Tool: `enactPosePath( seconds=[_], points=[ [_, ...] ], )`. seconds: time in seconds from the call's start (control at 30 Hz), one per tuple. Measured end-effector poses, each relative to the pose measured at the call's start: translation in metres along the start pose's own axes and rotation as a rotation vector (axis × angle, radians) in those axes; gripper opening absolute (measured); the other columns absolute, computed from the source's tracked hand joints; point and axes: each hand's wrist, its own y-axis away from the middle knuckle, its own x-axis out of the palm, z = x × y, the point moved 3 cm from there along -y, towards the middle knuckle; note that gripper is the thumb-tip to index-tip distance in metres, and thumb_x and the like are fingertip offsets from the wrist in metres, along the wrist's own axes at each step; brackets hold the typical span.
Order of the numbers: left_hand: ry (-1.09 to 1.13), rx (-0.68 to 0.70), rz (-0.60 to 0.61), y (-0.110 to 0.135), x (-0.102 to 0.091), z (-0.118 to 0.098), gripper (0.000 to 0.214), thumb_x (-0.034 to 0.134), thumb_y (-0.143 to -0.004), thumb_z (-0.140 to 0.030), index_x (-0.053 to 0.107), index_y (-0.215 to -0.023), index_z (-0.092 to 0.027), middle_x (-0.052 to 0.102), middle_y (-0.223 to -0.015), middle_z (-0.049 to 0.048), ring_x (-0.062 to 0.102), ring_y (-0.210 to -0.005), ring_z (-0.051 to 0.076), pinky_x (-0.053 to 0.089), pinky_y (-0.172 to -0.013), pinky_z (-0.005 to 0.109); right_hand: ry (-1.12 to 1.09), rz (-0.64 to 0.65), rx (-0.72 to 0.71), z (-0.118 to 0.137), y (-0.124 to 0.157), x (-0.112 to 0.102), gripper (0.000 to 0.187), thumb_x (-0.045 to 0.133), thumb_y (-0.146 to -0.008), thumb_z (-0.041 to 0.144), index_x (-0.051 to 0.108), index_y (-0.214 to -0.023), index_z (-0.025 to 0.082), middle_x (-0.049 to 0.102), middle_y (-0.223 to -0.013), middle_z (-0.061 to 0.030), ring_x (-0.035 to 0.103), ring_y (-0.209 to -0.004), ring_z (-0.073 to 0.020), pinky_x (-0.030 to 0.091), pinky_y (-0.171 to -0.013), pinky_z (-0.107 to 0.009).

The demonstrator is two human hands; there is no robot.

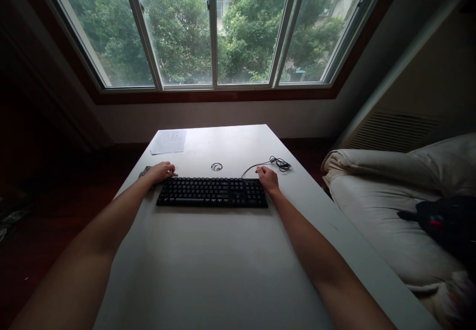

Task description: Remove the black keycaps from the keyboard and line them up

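Observation:
A black keyboard (211, 192) lies flat across the white table. My left hand (160, 171) is at its far left corner, with the fingers curled; what they hold, if anything, is too small to make out. Partly hidden under that wrist is a grey patterned item (144, 171), perhaps a cloth. At the keyboard's far right corner, my right hand (267, 177) is closed, its thumb side up, and whatever is inside the fingers is hidden. A thin black cable (280, 164) runs from the keyboard's far edge to a loose coil beyond my right hand.
Beyond the keyboard, a small round dark-and-white item (216, 166) lies on the white table (211, 255). A sheet of paper (169, 142) rests at the far left corner. On the right stands a pale sofa (368, 211) with a dark item (442, 221) on it. Windows (215, 32) are ahead.

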Motion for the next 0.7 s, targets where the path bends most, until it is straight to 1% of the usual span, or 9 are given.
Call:
enactPosePath(
  seconds=[0.07,0.13,0.23,0.3,0.37,0.5,0.53,0.6,0.7],
  points=[
    [-0.003,-0.006,0.027,-0.001,-0.001,-0.002,0.018,0.059,-0.085,-0.041,0.070,-0.093,-0.030,0.065,-0.113,0.0054,0.062,-0.103,0.022,0.044,-0.093,0.030,-0.026,0.013,0.038,0.000,0.001,0.001,0.044,0.044,-0.090,0.056,0.073,-0.079,0.025,0.068,-0.067,-0.0045,0.062,-0.069,-0.0225,0.046,-0.071,-0.033],
    [-0.009,-0.033,0.065,-0.003,-0.003,-0.004,0.019,0.062,-0.083,-0.044,0.069,-0.092,-0.030,0.066,-0.113,0.0057,0.062,-0.104,0.023,0.043,-0.094,0.030,-0.041,0.007,0.073,0.000,0.003,0.000,0.043,0.044,-0.089,0.056,0.073,-0.079,0.025,0.069,-0.070,-0.0045,0.062,-0.069,-0.0225,0.046,-0.070,-0.033],
    [-0.027,-0.038,0.087,-0.005,-0.005,-0.007,0.022,0.061,-0.084,-0.044,0.069,-0.099,-0.030,0.068,-0.113,0.0068,0.063,-0.105,0.025,0.042,-0.094,0.031,-0.065,-0.014,0.091,0.001,0.003,-0.002,0.042,0.045,-0.088,0.055,0.073,-0.080,0.025,0.071,-0.074,-0.0048,0.063,-0.072,-0.0224,0.046,-0.070,-0.032],
    [-0.056,0.014,0.059,-0.005,-0.004,-0.010,0.027,0.057,-0.087,-0.042,0.067,-0.109,-0.030,0.068,-0.115,0.0067,0.063,-0.104,0.024,0.042,-0.093,0.031,-0.104,-0.008,0.078,0.002,0.003,-0.002,0.041,0.045,-0.088,0.054,0.072,-0.081,0.024,0.071,-0.074,-0.0045,0.063,-0.071,-0.0214,0.046,-0.069,-0.031],
    [-0.099,0.080,0.032,-0.005,-0.003,-0.011,0.028,0.054,-0.088,-0.039,0.067,-0.111,-0.030,0.069,-0.114,0.0069,0.063,-0.103,0.024,0.042,-0.091,0.031,-0.113,0.030,0.066,0.006,0.004,-0.003,0.038,0.047,-0.087,0.052,0.072,-0.081,0.024,0.070,-0.073,-0.0040,0.062,-0.070,-0.0203,0.046,-0.068,-0.030],
    [-0.195,0.188,0.029,0.000,-0.003,-0.012,0.021,0.051,-0.089,-0.036,0.068,-0.093,-0.025,0.070,-0.101,0.0086,0.062,-0.098,0.025,0.043,-0.086,0.033,-0.011,0.073,0.043,0.026,0.011,-0.004,0.033,0.047,-0.091,0.045,0.070,-0.086,0.021,0.071,-0.083,-0.0042,0.062,-0.078,-0.0196,0.045,-0.073,-0.029],
    [-0.205,0.199,0.012,0.001,-0.005,-0.012,0.020,0.051,-0.089,-0.035,0.068,-0.090,-0.024,0.070,-0.099,0.0086,0.062,-0.096,0.025,0.043,-0.084,0.033,0.021,0.067,0.004,0.036,0.014,-0.005,0.032,0.048,-0.092,0.042,0.070,-0.088,0.020,0.071,-0.087,-0.0050,0.062,-0.082,-0.0197,0.045,-0.075,-0.029],
    [-0.189,0.176,-0.060,0.005,-0.009,-0.011,0.018,0.051,-0.090,-0.033,0.066,-0.089,-0.024,0.070,-0.097,0.0082,0.062,-0.093,0.025,0.042,-0.082,0.034,0.087,0.055,-0.144,0.061,0.026,-0.004,0.028,0.049,-0.093,0.038,0.069,-0.091,0.019,0.070,-0.097,-0.0071,0.061,-0.090,-0.0202,0.045,-0.082,-0.030],
    [-0.093,0.068,-0.222,0.014,-0.019,-0.010,0.019,0.050,-0.091,-0.034,0.065,-0.097,-0.023,0.070,-0.094,0.0072,0.062,-0.085,0.023,0.043,-0.079,0.033,0.132,0.144,-0.410,0.104,0.055,0.006,0.024,0.050,-0.097,0.036,0.068,-0.100,0.020,0.067,-0.105,-0.0083,0.060,-0.099,-0.0212,0.045,-0.090,-0.033]
  ],
)
